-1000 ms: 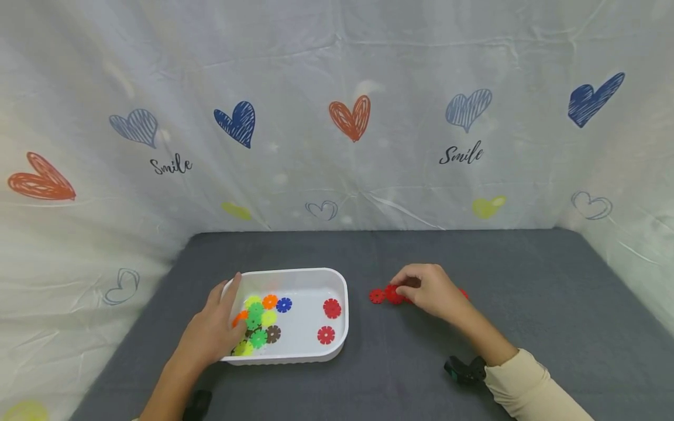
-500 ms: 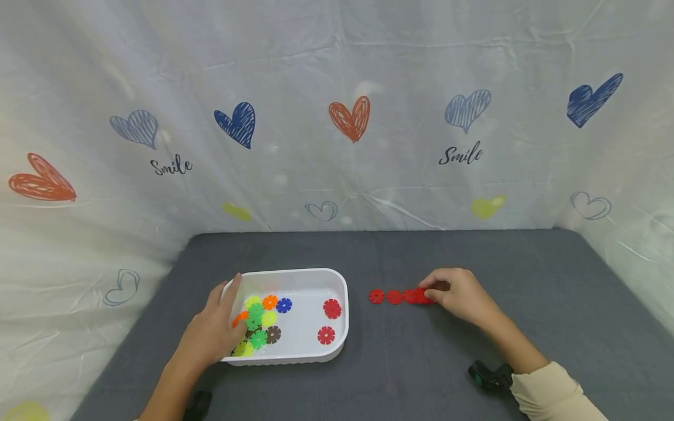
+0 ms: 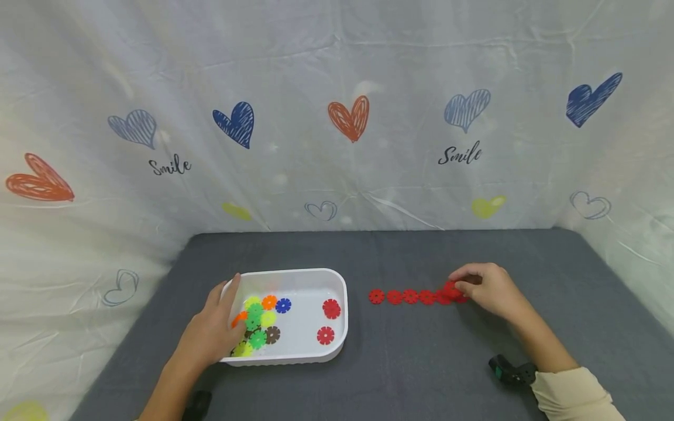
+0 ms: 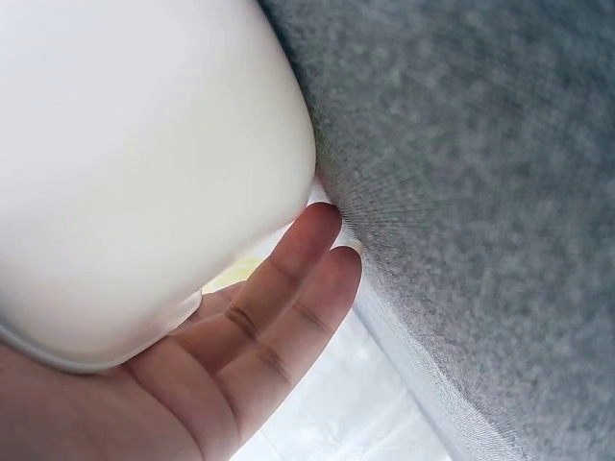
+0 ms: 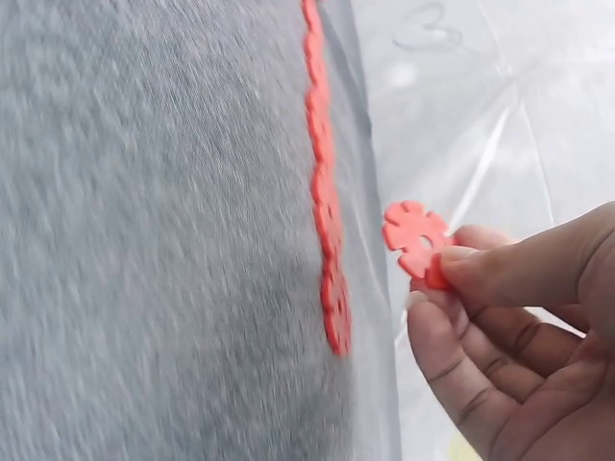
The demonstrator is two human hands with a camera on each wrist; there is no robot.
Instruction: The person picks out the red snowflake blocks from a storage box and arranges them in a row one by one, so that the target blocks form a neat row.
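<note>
My right hand [image 3: 489,287] pinches a red notched, flower-shaped plastic disc [image 5: 413,230] between thumb and fingers. In the head view it overlaps the right end of a row of red discs [image 3: 410,297] lying flat on the dark cloth. The right wrist view shows the held disc raised beside the row's end. A white plastic bin [image 3: 300,339] stands left of the row. My left hand [image 3: 210,330] holds its left side, thumb over the rim, fingers [image 4: 293,259] along the outer wall. Part of the bin's left end is hidden by that hand.
Inside the bin, green discs [image 3: 258,338], yellow, orange, brown and blue ones gather toward the left. Two red discs [image 3: 332,309] lie at its right end. Behind the grey tabletop [image 3: 400,374] hangs a pale curtain [image 3: 295,169] printed with hearts.
My right hand has moved rightward along the row with a red disc in its fingers, uncovering more of the row's left part. The left hand and bin have stayed in place.
</note>
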